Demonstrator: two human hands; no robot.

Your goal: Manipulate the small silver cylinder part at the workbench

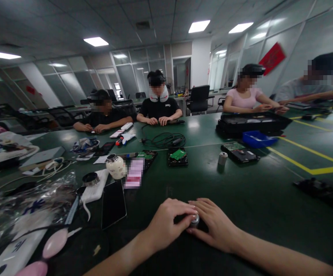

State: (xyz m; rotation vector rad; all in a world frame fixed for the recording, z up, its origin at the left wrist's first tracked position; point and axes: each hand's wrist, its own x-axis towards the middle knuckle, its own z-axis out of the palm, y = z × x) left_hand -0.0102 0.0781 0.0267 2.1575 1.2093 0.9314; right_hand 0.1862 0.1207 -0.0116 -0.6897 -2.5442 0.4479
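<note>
In front of me on the green table stands a small silver metal cylinder, partly covered by my fingers. The thumb and fingers of my left hand are closed on it from the left. My right hand curls round its right side, thumb below and fingers above, and meets the left fingertips. Farther off, to the right, a similar grey metal cylinder stands upright. Beyond my hands lies an opened hard drive with a green circuit board.
Left of my hands are a dark phone, a cream jar, a pink-marked packet and plastic bags. Across the table are a coiled black cable, hard drives, a blue tray and several seated people.
</note>
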